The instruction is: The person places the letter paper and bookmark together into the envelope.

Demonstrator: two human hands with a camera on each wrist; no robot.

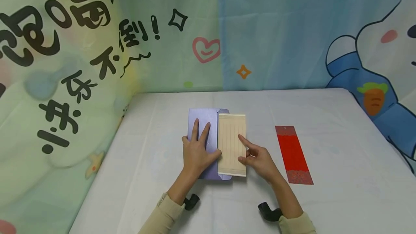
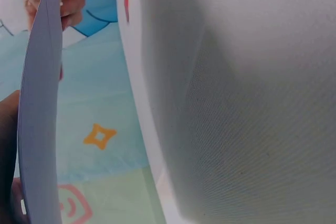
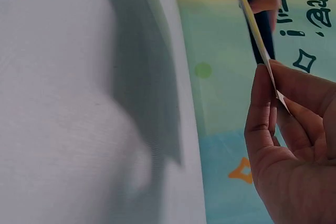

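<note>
A pale purple envelope [image 1: 203,116] is raised a little above the white tabletop. My left hand [image 1: 196,158] holds it, with two fingers stretched over its front, another finger at its left edge and the thumb reaching its right edge. In the left wrist view the envelope's underside [image 2: 39,103] faces the table. Cream lined paper [image 1: 232,142] overlaps the envelope's right side, covering part of the flap. Thumb and fingers of my right hand [image 1: 260,160] pinch the paper's right edge. The right wrist view shows the paper [image 3: 257,30] edge-on between the fingertips.
A red strip [image 1: 292,152] with patterned ends lies flat to the right of my right hand. White cloth covers the table [image 1: 156,129]. Printed curtains [image 1: 276,46] hang behind it and along its left side. Black wrist devices [image 1: 269,212] sit by both sleeves.
</note>
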